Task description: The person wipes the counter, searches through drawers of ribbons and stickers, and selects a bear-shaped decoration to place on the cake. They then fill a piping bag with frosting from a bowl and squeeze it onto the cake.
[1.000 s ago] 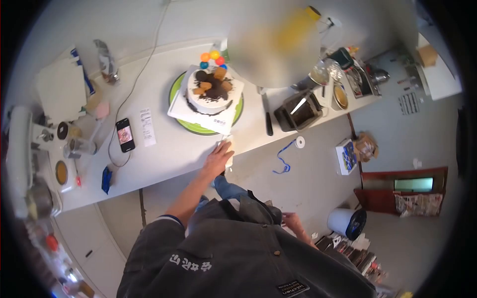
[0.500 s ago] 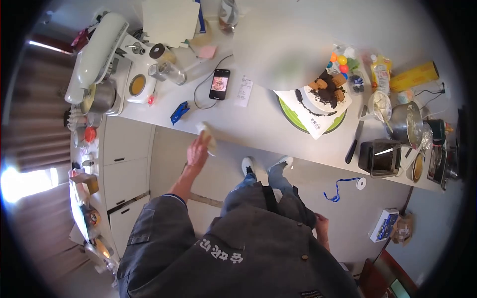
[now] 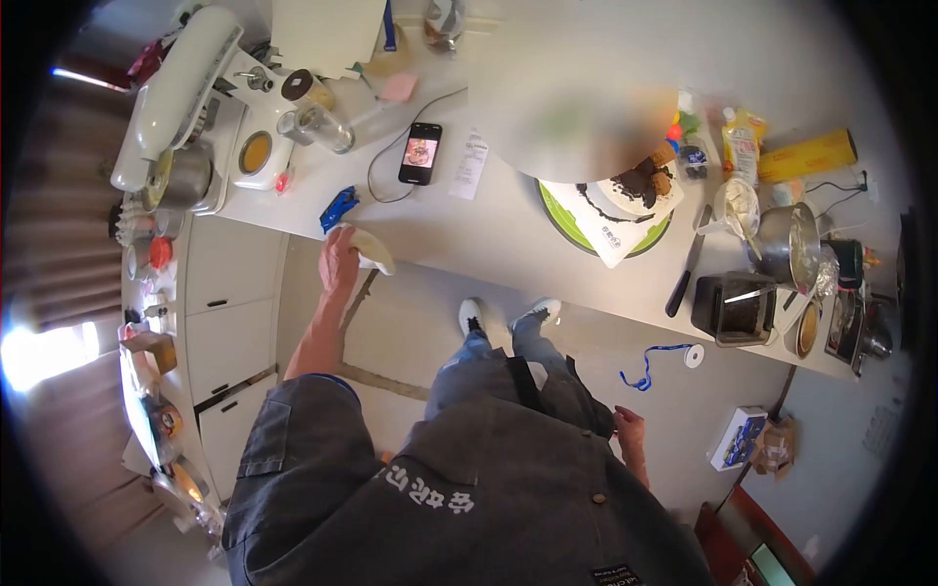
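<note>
My left hand point(image 3: 339, 262) is closed on a cream-white cloth point(image 3: 373, 252) at the front edge of the white counter point(image 3: 479, 234). The cloth's loose end hangs out to the right of my fingers. A crumpled blue packet point(image 3: 339, 209) lies just beyond that hand. Down beside my right hip, my right hand point(image 3: 629, 427) is held away from the counter, its fingers curled with nothing visible in them. A cake point(image 3: 625, 200) with dark crumbs and brown pieces stands on a white board over a green round base point(image 3: 562, 217). A blurred patch covers its far part.
A phone point(image 3: 420, 153) and a paper slip point(image 3: 469, 166) lie on the counter. A stand mixer point(image 3: 186, 93) and glass jars point(image 3: 324, 129) stand left. To the right are a knife point(image 3: 684, 278), a cake tin point(image 3: 733, 311) and a metal bowl point(image 3: 789, 239). Blue ribbon point(image 3: 647, 366) lies on the floor.
My left hand has moved left along the counter's front edge with the cloth, coming close to the blue packet. My right hand has shifted slightly at my side.
</note>
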`<state>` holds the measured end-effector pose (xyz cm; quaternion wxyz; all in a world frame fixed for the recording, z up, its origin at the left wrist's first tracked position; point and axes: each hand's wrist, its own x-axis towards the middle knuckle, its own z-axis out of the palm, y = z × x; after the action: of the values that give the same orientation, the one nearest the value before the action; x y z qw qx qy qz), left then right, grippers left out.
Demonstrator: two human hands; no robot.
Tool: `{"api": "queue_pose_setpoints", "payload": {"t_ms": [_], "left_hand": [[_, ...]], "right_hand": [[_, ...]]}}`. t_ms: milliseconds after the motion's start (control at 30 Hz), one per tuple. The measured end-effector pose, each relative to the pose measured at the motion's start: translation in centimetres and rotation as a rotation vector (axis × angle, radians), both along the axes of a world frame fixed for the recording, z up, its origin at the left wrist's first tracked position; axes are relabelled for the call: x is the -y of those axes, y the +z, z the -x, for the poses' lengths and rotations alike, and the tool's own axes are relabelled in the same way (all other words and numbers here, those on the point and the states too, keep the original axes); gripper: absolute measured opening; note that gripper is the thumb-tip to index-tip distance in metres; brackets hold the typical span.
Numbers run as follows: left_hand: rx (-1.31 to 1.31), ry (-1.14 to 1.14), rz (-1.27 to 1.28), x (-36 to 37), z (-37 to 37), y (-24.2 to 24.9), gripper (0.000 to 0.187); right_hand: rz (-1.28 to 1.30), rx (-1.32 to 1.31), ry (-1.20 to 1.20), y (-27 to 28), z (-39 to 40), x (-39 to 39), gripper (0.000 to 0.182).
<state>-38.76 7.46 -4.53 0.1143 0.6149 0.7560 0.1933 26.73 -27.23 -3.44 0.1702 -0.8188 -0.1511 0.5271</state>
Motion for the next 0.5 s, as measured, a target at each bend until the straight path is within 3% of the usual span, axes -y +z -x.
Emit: {"api": "queue_pose_setpoints", "payload": {"t_ms": [233,333,433,500], "left_hand": [[-0.187,0.118,0.053,-6.4,4.6,-1.6,0.040],[-0.159,0.157,0.064,-8.8,5.2,-1.3,0.048],[-0.213,0.030,0.102,-8.7,4.8,-1.5,0.063],[-0.294,0.156,0.155,-7.5,2.4,-1.1,0.069]], "right_hand": [[-0.011,0.029,-0.033,1.7,1.3,1.2,0.037],[-0.024,0.015,-0.068,1.9,1.7,2.3,0.037],[-0.029,0.011,-0.086,2.2,2.6,3.1,0.037],[-0.028,0.029,-0.082,2.4,3.2,3.5,0.037]]}}
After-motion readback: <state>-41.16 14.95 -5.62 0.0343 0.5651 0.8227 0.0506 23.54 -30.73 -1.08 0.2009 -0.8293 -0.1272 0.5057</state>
